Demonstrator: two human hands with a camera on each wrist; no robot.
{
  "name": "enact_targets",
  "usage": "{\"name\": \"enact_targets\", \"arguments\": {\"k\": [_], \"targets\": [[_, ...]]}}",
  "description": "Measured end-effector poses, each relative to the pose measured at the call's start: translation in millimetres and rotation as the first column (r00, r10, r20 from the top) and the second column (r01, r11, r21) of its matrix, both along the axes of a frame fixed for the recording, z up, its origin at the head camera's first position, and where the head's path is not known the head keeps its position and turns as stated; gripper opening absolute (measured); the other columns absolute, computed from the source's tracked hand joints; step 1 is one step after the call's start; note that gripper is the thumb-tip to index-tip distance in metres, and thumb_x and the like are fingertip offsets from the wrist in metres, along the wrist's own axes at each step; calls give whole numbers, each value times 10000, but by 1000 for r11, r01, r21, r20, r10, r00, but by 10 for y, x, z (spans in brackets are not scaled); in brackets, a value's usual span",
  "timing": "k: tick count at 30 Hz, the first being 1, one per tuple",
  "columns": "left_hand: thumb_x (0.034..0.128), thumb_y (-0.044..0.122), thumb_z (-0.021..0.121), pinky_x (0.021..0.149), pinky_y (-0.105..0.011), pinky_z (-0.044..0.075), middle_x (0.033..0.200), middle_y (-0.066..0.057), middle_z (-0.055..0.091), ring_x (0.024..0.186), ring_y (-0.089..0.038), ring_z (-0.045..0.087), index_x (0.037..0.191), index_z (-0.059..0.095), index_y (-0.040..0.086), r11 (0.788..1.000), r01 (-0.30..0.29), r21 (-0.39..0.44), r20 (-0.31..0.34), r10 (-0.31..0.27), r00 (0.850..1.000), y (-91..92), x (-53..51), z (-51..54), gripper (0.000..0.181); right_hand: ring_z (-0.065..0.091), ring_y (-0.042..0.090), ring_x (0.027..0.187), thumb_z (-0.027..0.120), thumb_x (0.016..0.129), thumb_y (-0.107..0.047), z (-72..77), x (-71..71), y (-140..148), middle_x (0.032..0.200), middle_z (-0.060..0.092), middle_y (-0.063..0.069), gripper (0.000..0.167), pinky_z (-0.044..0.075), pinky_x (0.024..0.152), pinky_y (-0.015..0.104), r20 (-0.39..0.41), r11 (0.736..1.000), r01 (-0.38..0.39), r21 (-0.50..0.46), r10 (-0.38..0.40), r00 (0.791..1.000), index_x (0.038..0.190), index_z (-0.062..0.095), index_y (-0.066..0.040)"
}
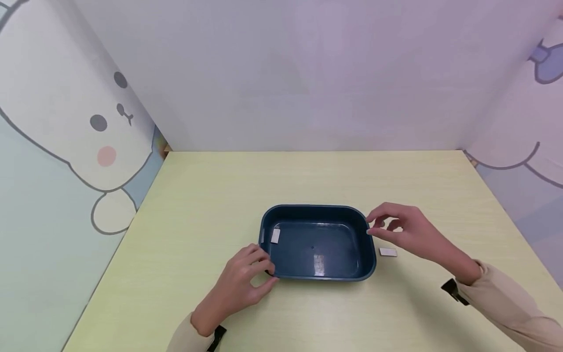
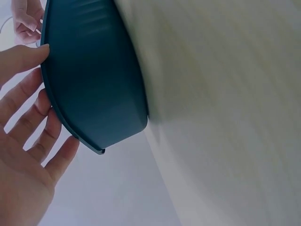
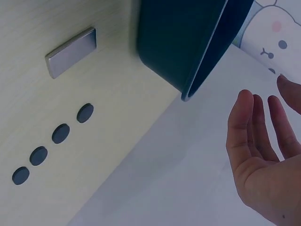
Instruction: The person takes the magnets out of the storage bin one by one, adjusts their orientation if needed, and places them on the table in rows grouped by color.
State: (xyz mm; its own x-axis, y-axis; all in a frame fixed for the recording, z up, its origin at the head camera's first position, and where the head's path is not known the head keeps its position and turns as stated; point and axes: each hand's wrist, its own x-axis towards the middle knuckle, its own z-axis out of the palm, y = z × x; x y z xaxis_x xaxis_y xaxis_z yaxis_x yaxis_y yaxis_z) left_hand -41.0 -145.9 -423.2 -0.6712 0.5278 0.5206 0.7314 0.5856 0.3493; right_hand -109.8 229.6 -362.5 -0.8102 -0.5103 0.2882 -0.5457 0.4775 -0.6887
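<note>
A dark blue rectangular plastic tub [image 1: 323, 278] with rounded corners stands on the table. At its near left corner, my left hand [image 1: 244, 278] has its fingertips at the rim, with the thumb outside the tub. In the left wrist view the thumb and spread fingers lie along the rim of the tub [image 2: 94, 75]. By the right rim hovers my right hand [image 1: 404, 227], fingers bent and holding nothing; the right wrist view shows a gap between this hand [image 3: 263, 141] and the tub [image 3: 174, 42]. A small pale rectangular block [image 1: 388, 252] lies right of the tub.
Inside the tub at the left is a small white rectangle [image 1: 275, 235]. Several dark round discs or holes [image 3: 60, 133] form a row on the table in the right wrist view. Pale walls [image 1: 308, 98] with cartoon drawings enclose the table [image 1: 211, 195].
</note>
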Motion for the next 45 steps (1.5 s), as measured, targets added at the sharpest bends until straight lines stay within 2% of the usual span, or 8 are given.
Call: {"name": "enact_targets", "arguments": {"k": [4, 8, 13, 22, 30, 40, 45], "targets": [[711, 185, 798, 767, -287, 461, 824, 99, 571, 827, -105, 500, 755, 638, 195, 1000, -1, -4, 2, 1, 1000, 5, -4, 3, 166, 587, 70, 773, 754, 777, -55, 33, -36, -84, 926, 646, -14, 278, 498, 598, 233, 4, 1000, -23, -6, 23, 1000, 1006, 661, -182], [704, 181, 801, 800, -308, 469, 819, 100, 572, 829, -105, 503, 751, 638, 196, 1000, -2, -8, 2, 2, 1000, 5, -8, 0, 170, 588, 68, 780, 751, 782, -55, 66, -72, -171, 933, 636, -49, 274, 490, 580, 236, 6, 998, -57, -24, 57, 998, 996, 661, -201], [699, 173, 803, 783, -294, 463, 822, 98, 571, 830, -106, 504, 753, 640, 194, 1000, 6, -3, -1, -6, 1000, 0, -15, -2, 173, 577, 65, 779, 751, 784, -62, 82, -118, -283, 932, 617, -84, 272, 473, 548, 238, -2, 993, -110, -37, 110, 994, 988, 652, -212], [700, 179, 808, 756, -267, 452, 816, 95, 565, 820, -101, 499, 749, 641, 192, 1000, 13, 4, -9, -13, 1000, 9, -14, 3, 174, 576, 82, 785, 728, 815, -88, 75, -201, -458, 943, 612, -68, 238, 497, 556, 264, 27, 984, -175, -28, 176, 984, 1009, 641, -194], [696, 183, 808, 770, -275, 456, 817, 97, 573, 825, -104, 503, 749, 645, 192, 1000, 9, 1, -13, -9, 1000, -7, -13, -1, 171, 569, 64, 798, 721, 833, -166, 75, -267, -606, 950, 608, -102, 208, 503, 609, 264, 52, 980, -195, 36, 193, 980, 1016, 638, -220], [706, 190, 804, 770, -274, 453, 817, 99, 571, 828, -102, 501, 754, 644, 202, 1000, 17, 0, -14, -17, 1000, -9, -22, -13, 168, 567, 78, 782, 743, 811, -144, 83, -330, -788, 940, 610, -89, 212, 494, 609, 277, 83, 975, -206, 79, 200, 976, 1000, 654, -176], [711, 199, 801, 758, -265, 453, 819, 100, 575, 830, -101, 502, 753, 647, 201, 1000, 9, 0, -11, -9, 1000, -17, -16, -18, 160, 574, 94, 776, 741, 811, -127, 88, -374, -891, 918, 618, -29, 205, 497, 597, 281, 99, 970, -226, 90, 217, 971, 994, 655, -158]]}}
